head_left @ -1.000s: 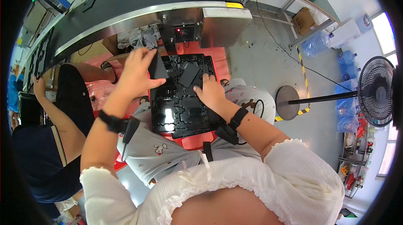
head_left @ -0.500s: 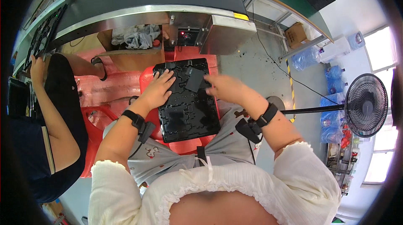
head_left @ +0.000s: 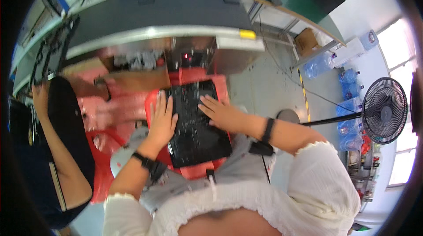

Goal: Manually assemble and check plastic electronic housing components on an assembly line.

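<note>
A glossy black moulded tray [head_left: 198, 145] with shaped recesses lies in front of me on a red surface, just above my lap. My left hand [head_left: 163, 119] rests along its left edge with fingers stretched out. Over the right part of the tray, my right hand [head_left: 220, 113] lies flat, its fingers reaching inward across the surface. Blur keeps me from telling whether a loose flat piece is under the right fingertips. Both wrists wear black straps with small black devices.
Beyond the tray runs a dark conveyor belt [head_left: 176, 9] with a metal edge. On the left sits a person whose hand [head_left: 40, 97] is by another black tray [head_left: 53, 51]. A black fan [head_left: 384, 110] stands at right, near large water bottles [head_left: 348, 84]. A cardboard box [head_left: 308, 42] is under the green table.
The view has tilted, so the tray and belt appear lower. My right hand has gone from gripping near a dark flat piece to lying flat on the tray. My left hand stays at the left edge.
</note>
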A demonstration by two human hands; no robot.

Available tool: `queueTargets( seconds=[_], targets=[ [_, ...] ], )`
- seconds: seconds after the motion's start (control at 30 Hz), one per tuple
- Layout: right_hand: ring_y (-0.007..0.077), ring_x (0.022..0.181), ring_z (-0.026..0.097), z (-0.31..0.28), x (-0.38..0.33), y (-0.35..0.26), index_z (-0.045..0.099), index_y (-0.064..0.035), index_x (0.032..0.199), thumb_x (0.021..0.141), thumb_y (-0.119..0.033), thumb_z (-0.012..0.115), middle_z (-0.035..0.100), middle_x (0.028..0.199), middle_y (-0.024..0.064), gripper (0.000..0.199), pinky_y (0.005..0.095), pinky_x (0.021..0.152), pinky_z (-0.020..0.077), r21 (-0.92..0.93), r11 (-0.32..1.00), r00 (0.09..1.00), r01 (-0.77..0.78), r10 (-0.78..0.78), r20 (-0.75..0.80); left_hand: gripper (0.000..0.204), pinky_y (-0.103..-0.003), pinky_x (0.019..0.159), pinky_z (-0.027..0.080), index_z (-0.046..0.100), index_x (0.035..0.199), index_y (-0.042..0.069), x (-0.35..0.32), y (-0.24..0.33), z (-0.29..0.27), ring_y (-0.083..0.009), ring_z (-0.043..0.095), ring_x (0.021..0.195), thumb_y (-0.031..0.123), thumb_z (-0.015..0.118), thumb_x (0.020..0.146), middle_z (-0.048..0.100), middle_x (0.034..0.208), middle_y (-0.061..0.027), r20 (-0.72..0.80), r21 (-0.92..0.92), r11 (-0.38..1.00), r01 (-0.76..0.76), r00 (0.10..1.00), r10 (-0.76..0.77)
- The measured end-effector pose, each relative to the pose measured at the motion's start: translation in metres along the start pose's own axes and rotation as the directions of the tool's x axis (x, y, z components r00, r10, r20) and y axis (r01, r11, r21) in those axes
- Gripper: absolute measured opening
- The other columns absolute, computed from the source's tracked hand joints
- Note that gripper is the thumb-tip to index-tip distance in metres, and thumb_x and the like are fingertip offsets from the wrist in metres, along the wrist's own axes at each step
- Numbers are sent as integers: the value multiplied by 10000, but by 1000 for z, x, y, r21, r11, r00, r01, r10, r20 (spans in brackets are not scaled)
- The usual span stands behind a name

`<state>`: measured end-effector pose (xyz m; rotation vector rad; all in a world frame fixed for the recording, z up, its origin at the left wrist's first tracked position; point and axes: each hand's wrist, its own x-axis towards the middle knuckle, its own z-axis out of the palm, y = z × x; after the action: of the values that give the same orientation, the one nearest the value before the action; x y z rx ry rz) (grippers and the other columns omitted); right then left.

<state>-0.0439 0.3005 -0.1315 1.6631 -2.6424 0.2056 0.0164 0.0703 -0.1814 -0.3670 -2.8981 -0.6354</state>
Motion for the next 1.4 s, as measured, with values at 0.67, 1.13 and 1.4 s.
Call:
queueTargets(
  seconds=[0.67, 1.13, 1.4],
  targets=[
    [157, 605, 597, -160, 18, 226, 516, 3, 1029, 895, -160, 480, 611, 797, 105, 214, 274, 466, 485, 916, 234, 461, -325, 885, -63, 695, -410, 1013, 323, 485, 1288, 156, 344, -12, -140, -359, 416, 1182, 561, 610, 737, 427, 1296, -199, 190, 268, 947, -177, 973, 128],
    [193, 654, 589, -12, -85, -33, 630, -27, 891, 732, -103, 575, 581, 743, 105, 185, 311, 537, 467, 417, 784, 852, -459, 521, -43, 745, -417, 986, 309, 499, 1254, 106, 187, 74, -164, -351, 379, 1172, 569, 636, 686, 476, 1211, -201, -60, 116, 969, -219, 972, 227],
    [232, 810, 501, 65, -102, -86, 548, 19, 1098, 722, -98, 530, 486, 921, 97, 394, 313, 634, 478, 103, 985, 952, -141, 163, -258, 684, -426, 876, 346, 589, 1130, 100, -54, 71, -52, -320, 432, 1032, 446, 760, 566, 472, 1115, -141, 85, -1, 982, -188, 979, 187]
  ],
)
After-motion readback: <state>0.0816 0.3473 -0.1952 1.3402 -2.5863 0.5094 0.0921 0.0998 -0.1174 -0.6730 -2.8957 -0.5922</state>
